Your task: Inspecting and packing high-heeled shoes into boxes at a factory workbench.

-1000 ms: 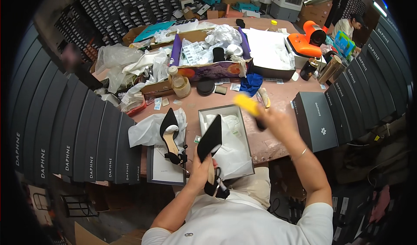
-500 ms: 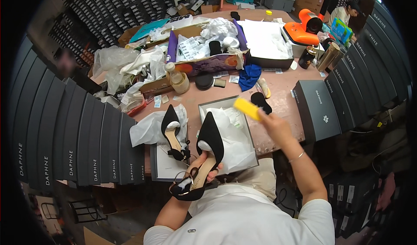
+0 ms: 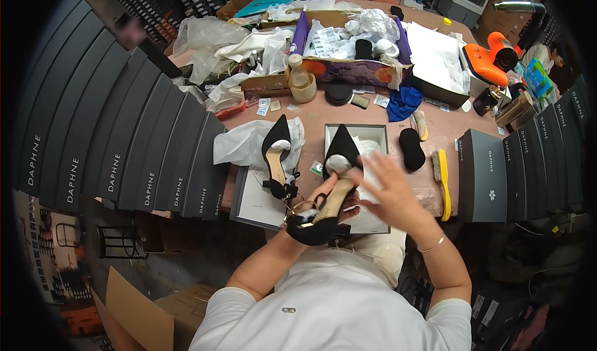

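In my left hand (image 3: pixel 328 184) rests a black pointed-toe shoe (image 3: pixel 342 143) with an ankle strap and white stuffing in its toe; my fingers wrap round its middle. Beside the shoe's toe, my right hand (image 3: pixel 395 192) is slightly blurred, with fingers stretched out and nothing in them. The matching shoe (image 3: pixel 274 131) lies to the left on white tissue paper (image 3: pixel 236 146) and a grey box lid (image 3: pixel 254 202). An open shoe box (image 3: pixel 380 133) lined with tissue sits beneath my hands. A yellow brush (image 3: pixel 444 192) lies to their right.
Grey shoe boxes (image 3: pixel 112 127) stand in rows at left, with more boxes (image 3: pixel 488 177) at right. Behind are a black oval pad (image 3: pixel 411 149), a blue cloth (image 3: pixel 404 103), a glass bottle (image 3: pixel 301 83), a purple carton (image 3: pixel 354 72) of paper and an orange device (image 3: pixel 484 65).
My right hand has put the yellow brush down on the table at right and moved back left to the held shoe, fingers spread. My view has shifted, and the left hand keeps the shoe.
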The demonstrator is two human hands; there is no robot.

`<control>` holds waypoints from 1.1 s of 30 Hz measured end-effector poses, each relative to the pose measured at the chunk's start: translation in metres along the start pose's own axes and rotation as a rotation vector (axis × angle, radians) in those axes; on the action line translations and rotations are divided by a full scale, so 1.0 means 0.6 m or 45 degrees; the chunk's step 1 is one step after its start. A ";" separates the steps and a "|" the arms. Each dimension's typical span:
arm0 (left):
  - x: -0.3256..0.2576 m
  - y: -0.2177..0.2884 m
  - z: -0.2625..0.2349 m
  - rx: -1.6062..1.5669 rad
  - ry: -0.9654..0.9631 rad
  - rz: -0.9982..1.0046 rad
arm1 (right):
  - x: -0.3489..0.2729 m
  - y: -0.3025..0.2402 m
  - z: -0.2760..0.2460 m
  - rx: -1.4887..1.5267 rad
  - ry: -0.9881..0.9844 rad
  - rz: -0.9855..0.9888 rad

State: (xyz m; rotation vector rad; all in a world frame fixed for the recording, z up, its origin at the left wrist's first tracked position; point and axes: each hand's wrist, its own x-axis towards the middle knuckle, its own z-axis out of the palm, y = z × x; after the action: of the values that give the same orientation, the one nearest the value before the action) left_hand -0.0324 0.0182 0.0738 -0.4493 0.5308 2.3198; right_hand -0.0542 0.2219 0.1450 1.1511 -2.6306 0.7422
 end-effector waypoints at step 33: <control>-0.138 0.094 0.028 1.084 -0.065 0.584 | 0.010 -0.035 0.063 1.639 0.120 0.633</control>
State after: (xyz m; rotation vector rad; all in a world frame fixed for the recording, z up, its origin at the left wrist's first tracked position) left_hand -0.0174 -0.0578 0.1397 0.1617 1.6245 2.2242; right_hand -0.0419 0.1869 0.1224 0.4865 -2.2004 2.6848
